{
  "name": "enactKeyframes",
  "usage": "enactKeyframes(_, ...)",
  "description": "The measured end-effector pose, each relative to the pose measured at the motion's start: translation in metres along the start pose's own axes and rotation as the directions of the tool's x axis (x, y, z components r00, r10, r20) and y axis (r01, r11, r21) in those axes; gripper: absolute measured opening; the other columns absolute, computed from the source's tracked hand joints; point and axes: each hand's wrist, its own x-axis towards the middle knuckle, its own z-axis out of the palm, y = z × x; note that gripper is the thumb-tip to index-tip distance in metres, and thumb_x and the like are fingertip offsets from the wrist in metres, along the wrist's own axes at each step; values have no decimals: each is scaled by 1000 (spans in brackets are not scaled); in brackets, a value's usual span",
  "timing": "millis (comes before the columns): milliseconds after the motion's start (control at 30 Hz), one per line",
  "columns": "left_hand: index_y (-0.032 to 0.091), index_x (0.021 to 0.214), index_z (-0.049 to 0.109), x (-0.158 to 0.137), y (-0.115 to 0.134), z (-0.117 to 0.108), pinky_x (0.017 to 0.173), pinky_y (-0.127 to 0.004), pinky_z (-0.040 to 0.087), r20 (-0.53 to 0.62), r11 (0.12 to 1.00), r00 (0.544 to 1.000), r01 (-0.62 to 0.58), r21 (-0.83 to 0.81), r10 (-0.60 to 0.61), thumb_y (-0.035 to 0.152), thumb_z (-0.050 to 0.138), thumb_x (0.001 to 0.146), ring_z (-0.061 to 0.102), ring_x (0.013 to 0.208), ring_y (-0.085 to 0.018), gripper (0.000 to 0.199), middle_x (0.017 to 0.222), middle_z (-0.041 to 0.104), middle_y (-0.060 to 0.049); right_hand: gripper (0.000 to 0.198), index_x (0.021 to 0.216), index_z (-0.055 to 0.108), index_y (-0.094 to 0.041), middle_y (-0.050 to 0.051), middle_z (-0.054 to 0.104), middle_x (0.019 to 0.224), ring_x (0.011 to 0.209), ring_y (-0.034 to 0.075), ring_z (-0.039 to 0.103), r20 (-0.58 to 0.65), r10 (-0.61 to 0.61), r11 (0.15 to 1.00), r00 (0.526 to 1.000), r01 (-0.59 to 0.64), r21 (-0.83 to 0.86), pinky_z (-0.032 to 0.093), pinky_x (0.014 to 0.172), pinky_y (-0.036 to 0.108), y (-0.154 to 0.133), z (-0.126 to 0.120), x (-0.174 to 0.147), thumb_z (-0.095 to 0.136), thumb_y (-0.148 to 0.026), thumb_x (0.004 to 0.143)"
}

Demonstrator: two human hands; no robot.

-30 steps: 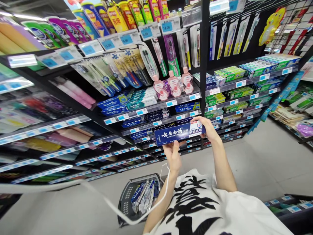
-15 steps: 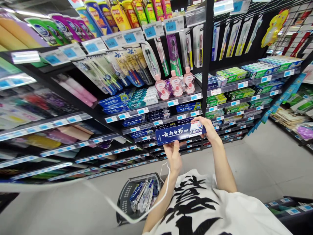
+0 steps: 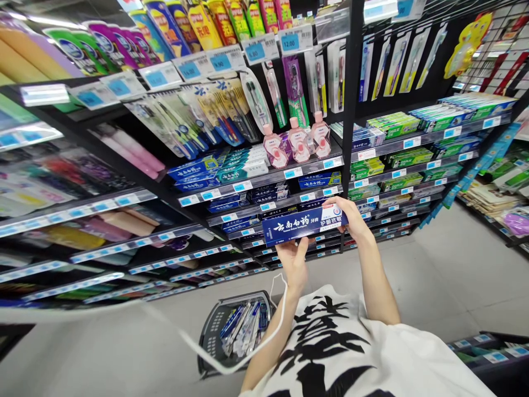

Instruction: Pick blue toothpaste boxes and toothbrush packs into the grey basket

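Toothpaste box point(image 3: 303, 223), dark blue, held up before the shelves, its printed front toward the wearer; right hand point(image 3: 353, 220) pinching its right end, left hand point(image 3: 294, 264) closed about the lower left edge, thumb on the near side. Below, on the floor and well apart from it, a grey basket point(image 3: 211, 331) already bearing several packs point(image 3: 246, 328). Handling judged midway: box clear of the shelf edge point(image 3: 268, 181), not in the basket, what remains unclear.

The thumb point(image 3: 303, 248) of the left hand point(image 3: 294, 268) has tilted slightly rightward.
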Motion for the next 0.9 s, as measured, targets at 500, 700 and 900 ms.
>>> enactKeyframes(500, 21, 92, 55, 7, 1, -3, 57, -22, 58, -128, 970, 975, 156, -188, -182, 42, 90, 69, 49, 49, -5, 47, 63, 56, 10, 92, 143, 46, -23, 13, 59, 138, 122, 27, 59, 420, -232, 969, 878, 246, 21, 55, 93, 33, 6, -16, -6, 92, -35, 64)
enactKeyframes(700, 20, 91, 58, 6, 3, -1, 67, -28, 62, -96, 970, 978, 165, -179, -185, 42, 90, 68, 57, 54, -6, 46, 68, 61, 8, 80, 139, 51, -25, 3, 66, 102, 59, 9, 56, 322, -127, 987, 938, 153, -57, 47, 44, 18, 4, -14, -7, 89, -35, 70)
enactKeyframes(900, 30, 114, 52, 3, 7, -1, 66, -27, 62, -69, 990, 993, 83, -115, -91, 30, 90, 69, 66, 65, -10, 59, 90, 63, 6, 49, 122, 64, -21, -1, 64, 88, 48, 6, 47, 272, -36, 998, 962, 48, -38, 42, 36, 18, 7, -11, -1, 76, -49, 83)
